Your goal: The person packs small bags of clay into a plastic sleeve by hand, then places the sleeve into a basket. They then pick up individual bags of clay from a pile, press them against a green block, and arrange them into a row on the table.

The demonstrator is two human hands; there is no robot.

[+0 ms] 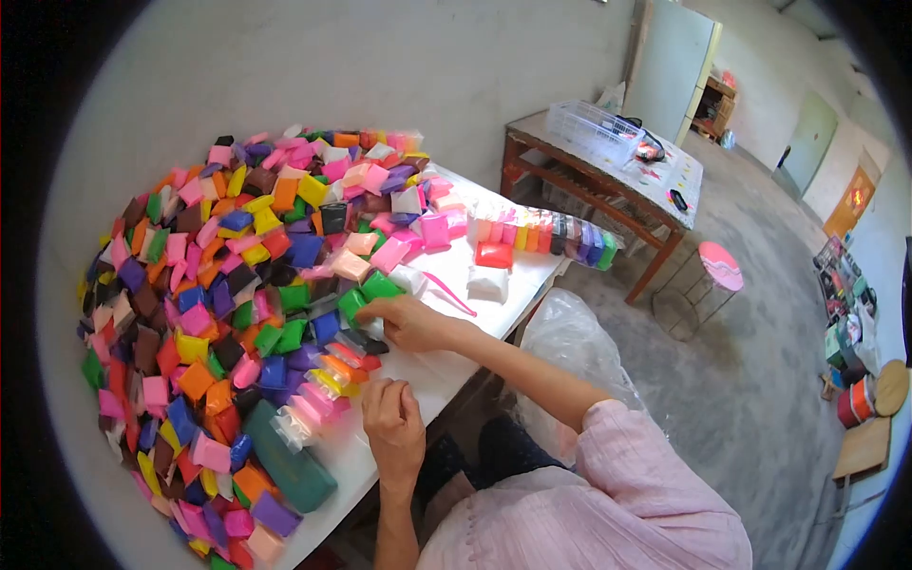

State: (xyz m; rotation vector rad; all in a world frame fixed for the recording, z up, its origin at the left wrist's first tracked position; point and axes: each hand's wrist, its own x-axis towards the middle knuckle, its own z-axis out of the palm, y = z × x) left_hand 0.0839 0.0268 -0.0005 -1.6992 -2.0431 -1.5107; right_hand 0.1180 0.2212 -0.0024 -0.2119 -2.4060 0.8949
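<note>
My right hand [407,323] reaches over the white table with its fingers bent and pressed together. Its fingertips touch a green packet [351,306] at the edge of a big heap of small soft-looking coloured packets [218,285]. What lies inside those fingers, if anything, is hidden. Closer to my body, my left hand [394,427] is curled closed beside an overlapping row of packets [323,394] running from pale pink through yellow and orange to red. Nothing shows in its grip. A black packet [376,347] lies between the row and my right hand.
A clear-wrapped row of coloured packets [541,231] sits at the table's far end, near red [494,255] and white [488,283] packets. A dark green case [280,456] lies by the heap. Beside the table are a plastic bag [570,347] and a pink-topped stool [720,266].
</note>
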